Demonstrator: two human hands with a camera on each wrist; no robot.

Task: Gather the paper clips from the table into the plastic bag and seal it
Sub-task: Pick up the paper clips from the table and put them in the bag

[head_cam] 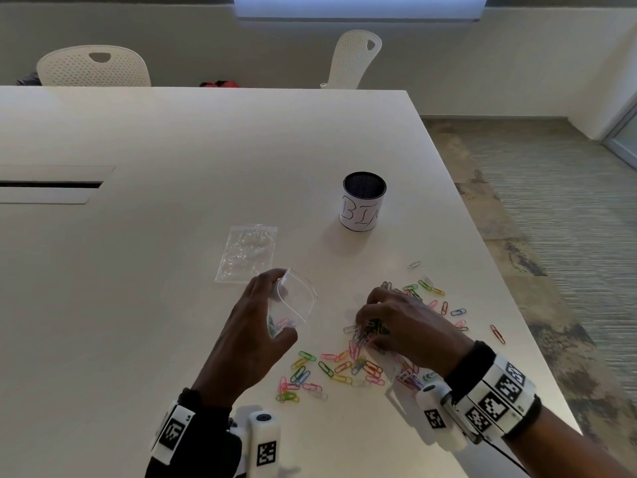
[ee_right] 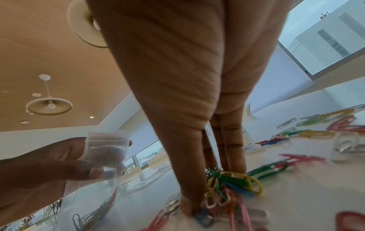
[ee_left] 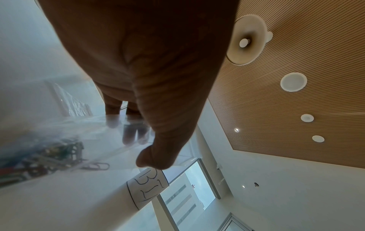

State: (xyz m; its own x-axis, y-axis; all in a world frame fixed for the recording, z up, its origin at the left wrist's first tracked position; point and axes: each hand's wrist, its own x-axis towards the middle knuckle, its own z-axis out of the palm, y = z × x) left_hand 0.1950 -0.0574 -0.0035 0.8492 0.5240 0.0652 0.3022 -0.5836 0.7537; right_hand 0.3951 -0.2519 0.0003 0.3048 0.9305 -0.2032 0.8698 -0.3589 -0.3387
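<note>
The small clear plastic bag [head_cam: 296, 301], held above the smooth matt white table [head_cam: 172, 139], is thin, glossy film. Beside it lie colourful coated-wire paper clips [head_cam: 337, 369] with a smooth sheen. Beyond the bag, a black mesh cup [head_cam: 364, 201] wears a matt white paper label.

White bench [head_cam: 172, 139] filled most of the frame. On it: coloured paper clips [head_cam: 339, 369] scattered lower right of centre, a flat clear bag [head_cam: 246, 251] just left of centre, a mesh cup [head_cam: 363, 201] labelled "BIN" right of centre. Cable slot [head_cam: 51, 184] at left edge.
</note>
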